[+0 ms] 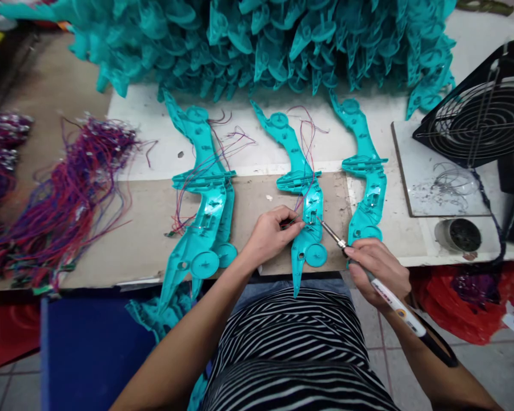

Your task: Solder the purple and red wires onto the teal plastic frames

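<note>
In my right hand (379, 271) is a soldering iron (389, 299) with a white handle, its tip resting at a small fitting on the middle teal plastic part (289, 142). My left hand (276, 231) pinches thin red and blue wires (307, 134) beside that same fitting; the very ends are hidden by my fingers. Left of it, one teal part (212, 211) lies partly over another, with loose wires across it. A further teal part (370, 188) lies to the right, close behind my right hand.
A large heap of teal parts (261, 45) fills the back. Bundled red and purple wires (72, 200) lie at left. On the right stand a black fan (480, 108), a white board (437, 182) and a small round tin (458, 235). A blue bin (89, 354) is below the edge.
</note>
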Tool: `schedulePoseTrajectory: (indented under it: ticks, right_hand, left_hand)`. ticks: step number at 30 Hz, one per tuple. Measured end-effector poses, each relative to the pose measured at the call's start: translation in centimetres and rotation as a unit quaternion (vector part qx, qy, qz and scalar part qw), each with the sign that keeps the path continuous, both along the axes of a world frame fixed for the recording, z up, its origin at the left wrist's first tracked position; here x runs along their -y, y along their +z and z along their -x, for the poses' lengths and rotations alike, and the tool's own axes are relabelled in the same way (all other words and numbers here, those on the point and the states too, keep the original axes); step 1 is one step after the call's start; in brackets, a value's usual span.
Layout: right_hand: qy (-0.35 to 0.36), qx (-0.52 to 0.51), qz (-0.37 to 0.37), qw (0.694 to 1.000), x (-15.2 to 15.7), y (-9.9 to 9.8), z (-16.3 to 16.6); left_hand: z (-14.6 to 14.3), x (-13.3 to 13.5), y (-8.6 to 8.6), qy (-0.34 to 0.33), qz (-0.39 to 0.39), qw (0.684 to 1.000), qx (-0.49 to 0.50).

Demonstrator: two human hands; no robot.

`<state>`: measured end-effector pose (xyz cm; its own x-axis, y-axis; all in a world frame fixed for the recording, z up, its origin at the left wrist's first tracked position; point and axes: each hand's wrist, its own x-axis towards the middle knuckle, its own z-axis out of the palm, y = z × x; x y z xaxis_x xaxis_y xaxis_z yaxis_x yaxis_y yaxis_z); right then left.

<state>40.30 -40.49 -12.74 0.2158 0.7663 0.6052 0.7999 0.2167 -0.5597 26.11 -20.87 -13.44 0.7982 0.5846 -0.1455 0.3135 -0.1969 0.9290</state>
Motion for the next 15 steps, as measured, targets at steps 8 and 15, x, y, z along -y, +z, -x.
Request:
schedulePoseTrajectory:
  ticks: [8, 15]
  right_hand:
    - [-0.042, 0.018, 0.029, 0.999, -4.4, 0.5, -1.8]
    - [0.017, 0.005, 0.087, 0.996, -9.4, -0.3, -2.6]
  left_hand:
    - [0.0, 0.1, 0.0, 0.004, 0.002, 1.000, -0.002]
    - [0.0, 0.0, 0.2, -0.007, -0.001, 1.000, 0.011]
